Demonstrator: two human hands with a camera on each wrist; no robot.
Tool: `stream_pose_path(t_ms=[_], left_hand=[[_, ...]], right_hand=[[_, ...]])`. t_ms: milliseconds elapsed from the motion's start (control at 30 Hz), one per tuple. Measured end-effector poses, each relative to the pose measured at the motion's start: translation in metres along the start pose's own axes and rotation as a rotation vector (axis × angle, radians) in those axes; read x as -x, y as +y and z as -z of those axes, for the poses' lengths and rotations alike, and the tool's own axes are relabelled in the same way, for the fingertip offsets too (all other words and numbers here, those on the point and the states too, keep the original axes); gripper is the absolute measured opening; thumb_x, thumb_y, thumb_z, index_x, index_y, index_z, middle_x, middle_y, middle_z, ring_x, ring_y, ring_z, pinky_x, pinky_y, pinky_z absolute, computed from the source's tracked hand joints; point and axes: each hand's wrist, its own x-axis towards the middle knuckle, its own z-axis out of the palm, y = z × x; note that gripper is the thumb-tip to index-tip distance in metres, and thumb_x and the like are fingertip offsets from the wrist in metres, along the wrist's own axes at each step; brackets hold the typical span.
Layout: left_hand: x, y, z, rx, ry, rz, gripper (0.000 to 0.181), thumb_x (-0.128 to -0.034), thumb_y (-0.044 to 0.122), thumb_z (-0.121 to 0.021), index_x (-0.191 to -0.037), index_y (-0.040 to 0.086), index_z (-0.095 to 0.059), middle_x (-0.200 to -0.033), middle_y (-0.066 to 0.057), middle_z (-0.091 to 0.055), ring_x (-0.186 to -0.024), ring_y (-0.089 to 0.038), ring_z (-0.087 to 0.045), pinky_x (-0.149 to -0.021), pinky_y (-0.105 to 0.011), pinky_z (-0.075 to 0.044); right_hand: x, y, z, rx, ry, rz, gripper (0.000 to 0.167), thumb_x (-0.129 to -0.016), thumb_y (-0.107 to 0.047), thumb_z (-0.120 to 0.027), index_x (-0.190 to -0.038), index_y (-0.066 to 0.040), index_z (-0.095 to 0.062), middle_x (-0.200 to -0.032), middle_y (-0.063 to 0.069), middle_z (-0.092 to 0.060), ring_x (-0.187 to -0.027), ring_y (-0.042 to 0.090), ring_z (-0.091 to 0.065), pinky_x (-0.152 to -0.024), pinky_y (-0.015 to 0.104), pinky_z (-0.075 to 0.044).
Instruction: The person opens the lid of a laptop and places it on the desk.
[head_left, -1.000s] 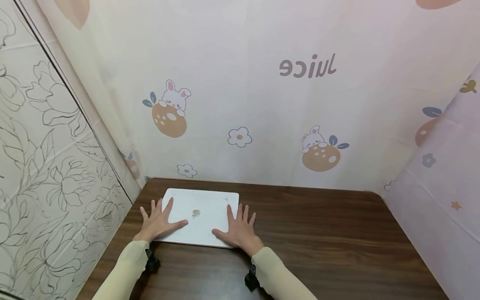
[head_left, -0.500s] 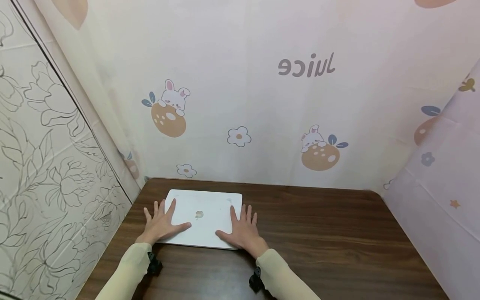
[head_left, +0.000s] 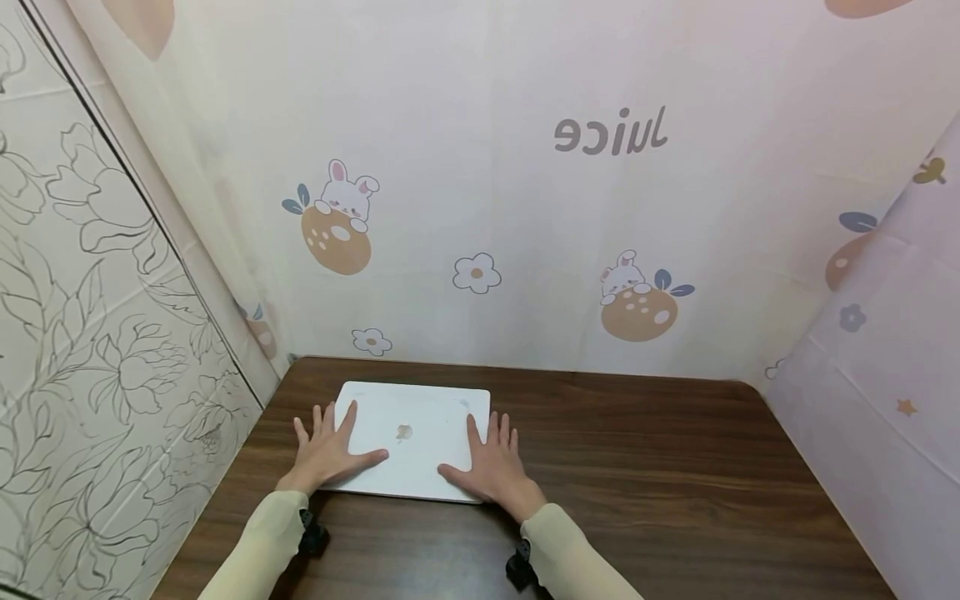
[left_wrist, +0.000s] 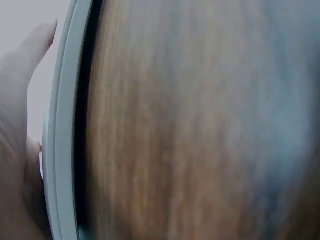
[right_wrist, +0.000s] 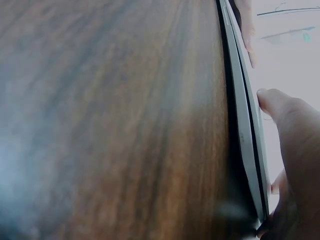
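A closed white laptop (head_left: 420, 417) with a logo on its lid lies flat at the left part of the table. My left hand (head_left: 327, 451) rests on its left end, fingers spread and thumb on the lid. On the right end lies my right hand (head_left: 495, 467), also with spread fingers, its thumb pointing inward over the lid. The left wrist view shows the laptop's edge (left_wrist: 62, 125) beside the left hand (left_wrist: 15, 115). In the right wrist view the right hand (right_wrist: 300, 145) is at the laptop's edge (right_wrist: 245, 120).
The dark brown wooden table (head_left: 637, 483) extends far to the right of the laptop. Behind it hangs a pale curtain (head_left: 525, 208) with rabbit and flower prints. A flower-patterned sheet (head_left: 112, 333) stands along the left side.
The laptop has shifted a little to the right and slightly toward the near edge, and both hands have moved along with it, still spread on its ends.
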Motion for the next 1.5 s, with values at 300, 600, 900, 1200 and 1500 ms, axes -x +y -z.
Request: stream_pose_path(t_ms=[300,600,900,1200,1500], left_hand=[[0.001,0.007,-0.002,-0.012,-0.029,0.005,0.124,-0.0777,0.087,-0.059,-0.166,0.009,-0.018,-0.166,-0.038,-0.005,-0.151,-0.063,0.004,-0.11,-0.079,0.019],[0.003,0.012,-0.006,-0.002,-0.042,-0.001,0.126,-0.0769,0.088,-0.059,-0.166,0.01,-0.016,-0.167,-0.037,-0.003,-0.152,-0.061,0.006,-0.111,-0.079,0.019],[0.005,0.018,-0.006,0.004,-0.05,-0.012,0.126,-0.0765,0.087,-0.06,-0.166,0.01,-0.016,-0.166,-0.038,-0.004,-0.151,-0.062,0.005,-0.113,-0.079,0.015],[0.007,0.025,-0.008,0.002,-0.061,-0.019,0.127,-0.0766,0.087,-0.061,-0.166,0.009,-0.016,-0.165,-0.039,-0.003,-0.151,-0.063,0.005,-0.113,-0.079,0.014],[0.009,0.032,-0.009,0.015,-0.061,-0.014,0.128,-0.0751,0.087,-0.062,-0.166,0.009,-0.016,-0.165,-0.04,-0.003,-0.151,-0.063,0.006,-0.114,-0.078,0.014]], right_hand=[[0.006,0.006,0.003,-0.006,0.0,-0.005,0.108,-0.087,-0.081,-0.054,-0.165,-0.012,-0.024,-0.168,0.034,-0.008,-0.157,0.05,-0.002,-0.126,0.064,-0.012],[0.012,0.011,0.007,-0.004,-0.011,-0.002,0.108,-0.087,-0.078,-0.055,-0.165,-0.011,-0.024,-0.167,0.035,-0.007,-0.157,0.051,-0.001,-0.125,0.064,-0.011],[0.017,0.015,0.009,0.009,-0.011,-0.014,0.108,-0.087,-0.079,-0.054,-0.165,-0.01,-0.024,-0.167,0.035,-0.008,-0.157,0.051,-0.003,-0.125,0.064,-0.012],[0.019,0.022,0.007,0.013,0.009,-0.018,0.11,-0.086,-0.082,-0.054,-0.164,-0.01,-0.026,-0.166,0.036,-0.01,-0.156,0.052,-0.005,-0.125,0.065,-0.013],[0.024,0.026,0.009,0.004,0.007,-0.033,0.11,-0.086,-0.081,-0.055,-0.164,-0.009,-0.027,-0.166,0.037,-0.011,-0.156,0.053,-0.004,-0.125,0.065,-0.013]])
